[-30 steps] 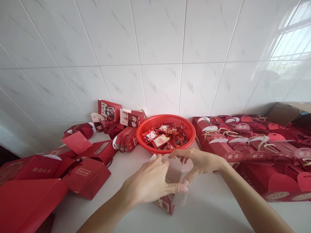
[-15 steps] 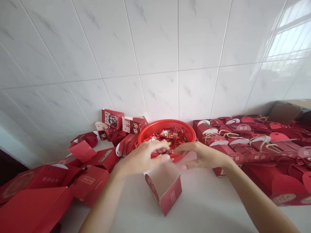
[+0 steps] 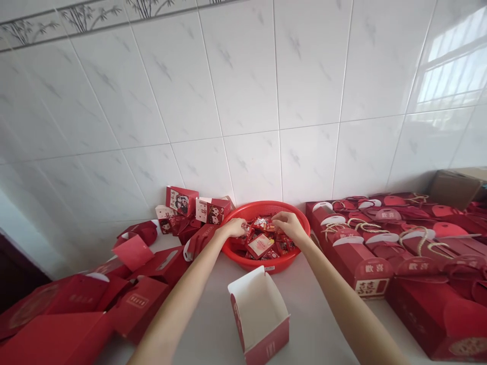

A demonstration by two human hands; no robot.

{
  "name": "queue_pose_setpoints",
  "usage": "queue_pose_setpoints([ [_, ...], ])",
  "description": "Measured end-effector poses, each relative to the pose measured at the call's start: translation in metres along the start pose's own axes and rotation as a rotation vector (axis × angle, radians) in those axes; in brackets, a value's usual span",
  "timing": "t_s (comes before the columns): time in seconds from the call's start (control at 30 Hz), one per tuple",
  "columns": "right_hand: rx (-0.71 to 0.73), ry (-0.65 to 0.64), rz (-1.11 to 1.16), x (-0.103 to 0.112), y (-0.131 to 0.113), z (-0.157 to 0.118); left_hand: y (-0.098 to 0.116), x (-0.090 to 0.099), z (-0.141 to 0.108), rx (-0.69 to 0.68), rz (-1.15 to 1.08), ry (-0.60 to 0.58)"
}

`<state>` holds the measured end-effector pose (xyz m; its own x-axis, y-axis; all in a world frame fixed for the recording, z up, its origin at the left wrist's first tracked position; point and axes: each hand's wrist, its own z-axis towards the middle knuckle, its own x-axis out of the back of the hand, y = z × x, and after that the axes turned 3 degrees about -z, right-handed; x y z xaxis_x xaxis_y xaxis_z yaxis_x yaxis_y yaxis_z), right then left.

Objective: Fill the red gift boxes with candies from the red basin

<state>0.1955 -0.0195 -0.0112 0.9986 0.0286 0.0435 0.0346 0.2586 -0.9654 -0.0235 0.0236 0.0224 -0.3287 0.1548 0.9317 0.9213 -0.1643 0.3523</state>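
Note:
A red plastic basket (image 3: pixel 249 262) by the wall holds many small red wrapped packets (image 3: pixel 261 244). Inside its left side, my left hand (image 3: pixel 235 228) has its fingers bent down among the packets; what they grip is too small to make out. My right hand (image 3: pixel 288 223) reaches in at the back right, thumb and fingertips pinched together beside a shiny packet. On the pale table between my forearms stands an open red box (image 3: pixel 262 314) with a whitish inside, and nothing shows in it.
Closed red boxes with rope handles (image 3: pixel 375 268) stand in rows on the right. Red boxes (image 3: pixel 152 304) lie piled on the left, with smaller printed boxes (image 3: pixel 213 210) by the tiled wall. A brown carton (image 3: pixel 454 187) is at the far right.
Both hands have moved forward from above the open box into the basket. The view has tilted up a little, and the box's whole opening now shows.

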Motion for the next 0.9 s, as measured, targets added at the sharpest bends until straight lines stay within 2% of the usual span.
queue_pose_setpoints([
  [0.13,-0.030,-0.016,0.007,0.002,0.003,-0.002,-0.007,-0.005,0.007,0.028,-0.084,0.054],
  [0.23,-0.053,-0.009,0.011,0.002,0.002,-0.003,-0.001,-0.007,0.008,0.013,-0.178,0.075],
  [0.3,-0.061,0.004,0.017,0.002,0.000,-0.004,0.008,-0.008,0.006,-0.062,-0.404,0.084],
  [0.4,-0.098,-0.009,0.083,0.004,-0.005,-0.006,0.027,-0.006,0.002,-0.245,-0.861,0.098],
  [0.47,-0.121,-0.020,0.172,0.005,-0.008,-0.008,0.040,-0.005,0.000,-0.342,-0.994,0.099],
  [0.6,-0.094,-0.035,0.307,0.006,-0.013,-0.011,0.056,-0.006,-0.002,-0.395,-1.037,-0.014],
  [0.77,-0.039,-0.069,0.302,0.005,-0.013,-0.012,0.055,-0.013,0.004,-0.318,-0.976,0.069],
  [0.9,0.015,-0.030,0.285,0.004,-0.012,-0.010,0.047,-0.009,0.013,-0.308,-0.999,0.011],
])
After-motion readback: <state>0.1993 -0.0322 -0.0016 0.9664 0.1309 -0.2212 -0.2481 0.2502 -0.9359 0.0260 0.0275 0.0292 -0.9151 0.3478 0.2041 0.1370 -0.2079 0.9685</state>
